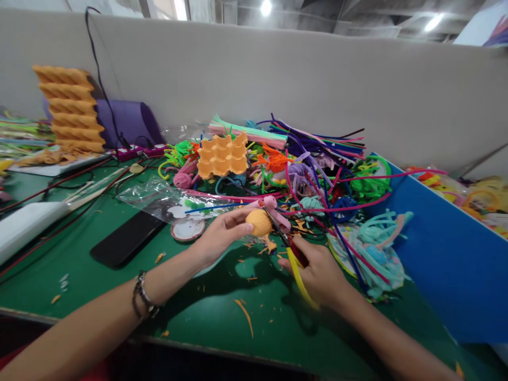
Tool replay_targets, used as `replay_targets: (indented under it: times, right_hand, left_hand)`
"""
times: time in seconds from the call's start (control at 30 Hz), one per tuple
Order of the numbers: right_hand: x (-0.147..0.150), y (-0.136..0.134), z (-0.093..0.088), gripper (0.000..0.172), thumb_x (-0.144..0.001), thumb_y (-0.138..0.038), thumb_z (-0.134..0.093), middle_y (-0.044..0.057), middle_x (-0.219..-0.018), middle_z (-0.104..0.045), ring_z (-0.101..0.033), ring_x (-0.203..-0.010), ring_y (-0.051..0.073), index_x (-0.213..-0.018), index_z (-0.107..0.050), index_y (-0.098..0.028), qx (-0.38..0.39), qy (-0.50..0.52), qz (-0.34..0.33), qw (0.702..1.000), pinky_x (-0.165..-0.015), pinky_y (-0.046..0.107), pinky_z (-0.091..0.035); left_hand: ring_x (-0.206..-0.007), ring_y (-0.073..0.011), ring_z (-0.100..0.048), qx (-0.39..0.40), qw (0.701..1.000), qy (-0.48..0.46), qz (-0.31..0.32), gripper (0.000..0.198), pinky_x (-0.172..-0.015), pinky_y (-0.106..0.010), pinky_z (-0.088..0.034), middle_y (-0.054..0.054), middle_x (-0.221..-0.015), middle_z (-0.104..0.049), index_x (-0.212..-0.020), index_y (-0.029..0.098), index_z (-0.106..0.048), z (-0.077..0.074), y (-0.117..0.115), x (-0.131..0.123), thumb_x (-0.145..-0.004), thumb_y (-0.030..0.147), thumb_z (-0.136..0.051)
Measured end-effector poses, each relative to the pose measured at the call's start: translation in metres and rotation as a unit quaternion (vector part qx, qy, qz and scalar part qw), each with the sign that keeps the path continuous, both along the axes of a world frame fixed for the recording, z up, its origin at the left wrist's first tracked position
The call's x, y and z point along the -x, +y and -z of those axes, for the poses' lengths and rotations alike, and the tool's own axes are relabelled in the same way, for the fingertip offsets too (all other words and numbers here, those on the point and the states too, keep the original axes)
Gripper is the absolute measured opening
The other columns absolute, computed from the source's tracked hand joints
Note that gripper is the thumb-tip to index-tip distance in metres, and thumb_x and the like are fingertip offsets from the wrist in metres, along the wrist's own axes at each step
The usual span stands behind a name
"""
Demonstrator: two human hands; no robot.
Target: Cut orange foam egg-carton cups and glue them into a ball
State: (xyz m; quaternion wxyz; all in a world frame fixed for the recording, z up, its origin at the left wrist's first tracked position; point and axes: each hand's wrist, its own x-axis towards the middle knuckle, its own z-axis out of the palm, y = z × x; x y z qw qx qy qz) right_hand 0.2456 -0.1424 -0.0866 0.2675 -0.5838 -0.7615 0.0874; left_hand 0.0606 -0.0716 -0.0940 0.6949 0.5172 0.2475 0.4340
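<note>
Between the fingertips of my left hand (222,233) is a rounded orange foam piece (259,222) with a rough, trimmed surface. My right hand (319,267) grips scissors (296,264) with yellow and dark red handles. Their blades point up and left, at the right edge of the foam piece; whether they are cutting into it I cannot tell. A pink rolled piece (271,203) lies just behind the blades. Orange foam scraps (270,244) are scattered on the green table (190,312) beneath my hands.
Behind my hands lies a heap of coloured pipe cleaners (301,174) with an orange egg-crate foam piece (223,155). A black flat object (126,241) and a small round dish (188,229) are at left. A blue panel (440,259) stands at right; a larger foam sheet (69,108) leans far left.
</note>
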Motion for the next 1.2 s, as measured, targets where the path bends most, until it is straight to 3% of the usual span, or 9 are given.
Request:
replay_targets:
  times: [0.17, 0.3, 0.5, 0.67, 0.83, 0.93, 1.2]
  right_hand:
    - [-0.003, 0.005, 0.003, 0.043, -0.079, -0.057, -0.037, -0.006, -0.046, -0.029, -0.025, -0.042, 0.008, -0.055, -0.032, -0.022, 0.017, 0.086, -0.028, 0.996, -0.040, 0.020, -0.021]
    - [-0.009, 0.007, 0.006, 0.041, -0.079, -0.058, -0.033, -0.006, -0.047, -0.030, -0.030, -0.043, 0.009, -0.061, -0.035, -0.022, -0.004, 0.142, -0.007, 0.990, -0.041, 0.021, -0.026]
    - [-0.009, 0.005, 0.006, 0.046, -0.064, -0.061, -0.052, -0.001, -0.063, -0.048, -0.042, -0.052, 0.014, -0.082, -0.043, -0.020, 0.019, 0.013, -0.005, 1.000, -0.048, 0.025, -0.033]
    - [-0.003, 0.004, 0.007, 0.047, -0.060, -0.051, -0.064, 0.002, -0.073, -0.055, -0.049, -0.061, 0.017, -0.088, -0.045, -0.020, 0.054, -0.065, -0.007, 0.996, -0.054, 0.026, -0.035]
    - [-0.003, 0.005, 0.010, 0.051, -0.058, -0.057, -0.063, 0.004, -0.076, -0.057, -0.052, -0.063, 0.019, -0.087, -0.047, -0.018, 0.051, -0.077, -0.030, 0.995, -0.055, 0.027, -0.036]
    - [-0.005, 0.005, 0.010, 0.050, -0.060, -0.059, -0.061, 0.004, -0.077, -0.058, -0.053, -0.064, 0.019, -0.085, -0.047, -0.018, 0.039, -0.072, -0.046, 0.996, -0.056, 0.028, -0.037]
    - [-0.006, 0.006, 0.010, 0.048, -0.063, -0.062, -0.057, 0.002, -0.068, -0.055, -0.046, -0.054, 0.014, -0.079, -0.048, -0.018, 0.016, -0.088, -0.056, 0.994, -0.050, 0.025, -0.035]
  left_hand:
    - [-0.088, -0.0209, -0.060, 0.007, 1.000, 0.014, -0.007, 0.042, -0.079, -0.031, -0.044, -0.008, -0.098, -0.067, -0.098, 0.016, -0.065, -0.002, 0.003, 0.002, -0.059, 0.031, -0.070]
    - [-0.088, -0.0208, -0.058, -0.084, 0.994, 0.065, -0.027, 0.039, -0.079, -0.032, -0.043, -0.008, -0.099, -0.065, -0.099, 0.017, -0.066, -0.003, 0.006, 0.008, -0.063, 0.032, -0.066]
    - [-0.090, -0.0183, -0.053, -0.235, 0.961, 0.137, -0.058, 0.039, -0.080, -0.032, -0.044, -0.006, -0.097, -0.055, -0.104, 0.020, -0.063, -0.002, 0.006, 0.014, -0.066, 0.027, -0.062]
    - [-0.086, -0.0162, -0.057, -0.217, 0.971, 0.101, -0.024, 0.050, -0.076, -0.029, -0.047, -0.005, -0.101, -0.054, -0.114, 0.021, -0.050, 0.001, 0.004, 0.011, -0.066, 0.024, -0.064]
    - [-0.103, -0.0214, -0.055, -0.212, 0.973, 0.094, -0.007, 0.032, -0.086, -0.033, -0.045, -0.008, -0.108, -0.057, -0.093, 0.016, -0.055, 0.001, 0.002, 0.010, -0.064, 0.020, -0.067]
    - [-0.110, -0.0228, -0.051, -0.217, 0.971, 0.099, -0.007, 0.030, -0.091, -0.035, -0.042, -0.009, -0.109, -0.059, -0.091, 0.016, -0.057, -0.001, 0.000, 0.011, -0.063, 0.019, -0.068]
    - [-0.098, -0.0215, -0.059, -0.191, 0.976, 0.102, 0.017, 0.034, -0.084, -0.034, -0.047, -0.007, -0.103, -0.063, -0.096, 0.019, -0.058, -0.003, -0.001, 0.012, -0.064, 0.020, -0.068]
